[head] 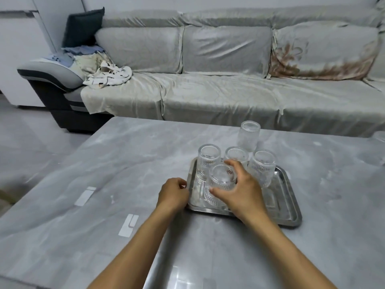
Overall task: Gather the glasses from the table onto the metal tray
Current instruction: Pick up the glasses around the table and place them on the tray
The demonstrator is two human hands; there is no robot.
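A metal tray (289,207) lies on the grey marble table (104,163). Several ribbed clear glasses stand upside down on it: one at the back left (208,157), one at the back middle (236,154), one at the right (263,165). My right hand (241,190) is wrapped around a fourth glass (221,178) at the tray's front left. My left hand (174,193) pinches the tray's left rim. Another glass (248,135) stands on the table just behind the tray.
A grey covered sofa (208,84) runs along the far side of the table, with clothes (104,74) piled at its left end. Part of another glass object (380,135) shows at the table's right edge. White labels (128,225) are stuck on the table's left part.
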